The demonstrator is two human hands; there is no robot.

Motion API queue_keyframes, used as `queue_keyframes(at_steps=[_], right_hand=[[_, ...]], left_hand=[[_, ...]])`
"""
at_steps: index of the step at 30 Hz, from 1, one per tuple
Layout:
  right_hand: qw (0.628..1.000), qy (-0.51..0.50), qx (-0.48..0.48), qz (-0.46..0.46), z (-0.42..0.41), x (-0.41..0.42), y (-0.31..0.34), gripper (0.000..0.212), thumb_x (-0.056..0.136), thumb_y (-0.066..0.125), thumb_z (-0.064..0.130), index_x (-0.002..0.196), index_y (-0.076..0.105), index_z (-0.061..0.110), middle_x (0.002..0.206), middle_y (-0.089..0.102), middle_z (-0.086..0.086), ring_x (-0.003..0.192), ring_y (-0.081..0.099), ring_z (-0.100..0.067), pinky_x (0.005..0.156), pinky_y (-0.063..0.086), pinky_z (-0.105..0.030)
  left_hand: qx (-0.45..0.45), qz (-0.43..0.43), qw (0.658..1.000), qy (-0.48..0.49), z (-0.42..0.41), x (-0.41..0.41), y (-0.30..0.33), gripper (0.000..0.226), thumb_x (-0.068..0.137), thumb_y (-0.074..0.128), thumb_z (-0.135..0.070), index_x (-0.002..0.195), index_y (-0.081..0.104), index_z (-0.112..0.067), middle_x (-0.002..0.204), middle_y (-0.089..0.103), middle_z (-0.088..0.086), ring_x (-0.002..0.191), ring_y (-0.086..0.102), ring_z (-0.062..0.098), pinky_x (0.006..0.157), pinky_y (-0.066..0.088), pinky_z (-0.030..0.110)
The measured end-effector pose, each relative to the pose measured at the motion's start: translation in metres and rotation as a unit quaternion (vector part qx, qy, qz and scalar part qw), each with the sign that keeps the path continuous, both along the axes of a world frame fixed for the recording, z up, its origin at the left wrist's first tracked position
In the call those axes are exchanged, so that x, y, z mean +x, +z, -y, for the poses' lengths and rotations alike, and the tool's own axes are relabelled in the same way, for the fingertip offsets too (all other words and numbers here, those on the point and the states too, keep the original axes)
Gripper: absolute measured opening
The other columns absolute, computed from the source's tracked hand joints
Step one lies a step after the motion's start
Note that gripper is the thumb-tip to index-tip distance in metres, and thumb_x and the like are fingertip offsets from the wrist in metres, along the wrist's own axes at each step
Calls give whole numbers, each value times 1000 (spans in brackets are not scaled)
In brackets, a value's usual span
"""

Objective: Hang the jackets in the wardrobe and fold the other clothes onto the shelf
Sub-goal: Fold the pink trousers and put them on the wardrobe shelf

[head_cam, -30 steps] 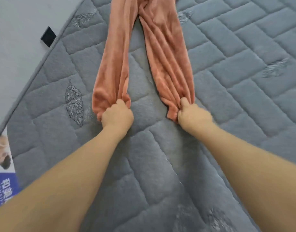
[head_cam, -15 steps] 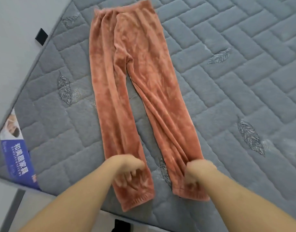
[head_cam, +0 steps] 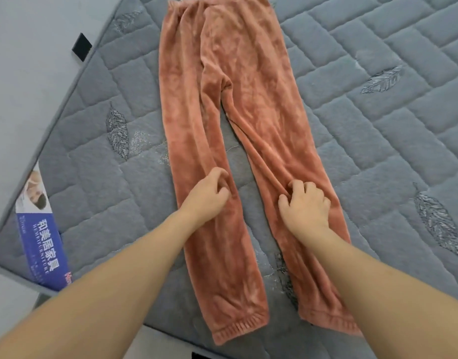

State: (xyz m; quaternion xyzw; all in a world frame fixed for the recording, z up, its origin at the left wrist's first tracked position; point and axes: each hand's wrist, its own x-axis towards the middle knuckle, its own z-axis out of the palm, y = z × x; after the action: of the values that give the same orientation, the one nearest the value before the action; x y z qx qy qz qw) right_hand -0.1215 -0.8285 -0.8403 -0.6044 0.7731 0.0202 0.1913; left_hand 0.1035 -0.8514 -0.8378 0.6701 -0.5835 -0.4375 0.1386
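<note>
A pair of rust-orange velvet trousers lies flat and lengthwise on the grey quilted mattress, waistband far from me and cuffs at the near edge. My left hand sits on the left leg at about knee height, with curled fingers pinching the cloth at its inner edge. On the right leg at the same height, my right hand has its fingers curled into a crease of the fabric. The two legs lie slightly apart with mattress showing between them.
A blue printed label covers the mattress's near left corner, and a small black tag sticks out on its left side. Pale floor lies left of the mattress. The near mattress edge runs just under the cuffs.
The trousers were pulled toward me and laid out straight. Both hands have let go of the cuffs and moved up the legs to about knee height.
</note>
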Motion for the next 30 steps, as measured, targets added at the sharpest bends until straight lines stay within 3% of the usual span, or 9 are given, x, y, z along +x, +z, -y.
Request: queue_keyframes(at_steps=[3,6,10,16,18,21,24,27,30], right_hand=[[1000,-4,-15,16,39,19,4,43,96,45,40,134,48,20,140,45,-6,130,38,-30,107,26,-48],[999,-25,-31,16,99,29,4,59,96,44,46,149,32,22,158,25,-9,144,21,-31,114,15,-51],[965,-252,36,58,186,24,-9,84,90,53,55,152,19,9,155,28,-18,142,27,-36,114,21,-49],[944,-315,-95,26,228,-22,-19,40,88,51,9,127,43,8,133,50,-21,122,51,-42,99,41,-46],[957,-257,-112,-80,242,-37,-16,53,86,54,10,137,37,12,140,39,-21,127,41,-41,104,32,-48],[990,31,-116,-73,273,-8,-20,65,90,50,36,149,28,21,153,26,-17,141,22,-35,116,10,-54],[973,223,-49,-21,324,42,-39,71,93,29,65,155,14,35,165,8,-3,151,2,-25,121,-5,-51],[958,282,-42,-17,367,60,-70,80,84,20,81,154,4,46,165,-10,3,151,-14,-22,119,-14,-51],[953,276,-126,-11,384,60,-94,80,82,21,84,152,7,49,165,-6,3,151,-10,-23,120,-9,-49]], left_hand=[[-76,66,983,152,30,23,2,37,90,51,-17,127,49,-21,121,52,2,113,49,24,98,41,37],[0,134,953,272,73,47,-1,59,96,53,-34,147,31,-13,146,34,18,133,35,38,109,31,46],[61,149,940,300,128,59,-23,62,100,46,-43,142,33,0,144,44,25,133,40,44,108,34,48],[89,324,887,317,130,117,-33,37,98,43,-19,129,43,0,134,54,28,127,50,45,104,38,52],[17,407,868,283,134,129,-31,41,89,47,-12,128,43,0,134,50,28,125,46,46,103,37,56],[-118,357,910,176,178,92,-32,56,90,50,-23,142,40,-7,148,37,22,136,33,41,112,24,59],[-60,320,945,26,229,46,-57,69,98,26,-54,159,8,-28,166,-4,10,152,-9,30,118,-10,59],[-54,364,930,-27,240,43,-88,78,86,6,-67,156,-9,-37,163,-22,7,147,-29,30,111,-21,64],[-125,354,926,-34,241,54,-92,81,84,19,-72,157,2,-40,162,-6,10,150,-13,31,110,-15,70]])
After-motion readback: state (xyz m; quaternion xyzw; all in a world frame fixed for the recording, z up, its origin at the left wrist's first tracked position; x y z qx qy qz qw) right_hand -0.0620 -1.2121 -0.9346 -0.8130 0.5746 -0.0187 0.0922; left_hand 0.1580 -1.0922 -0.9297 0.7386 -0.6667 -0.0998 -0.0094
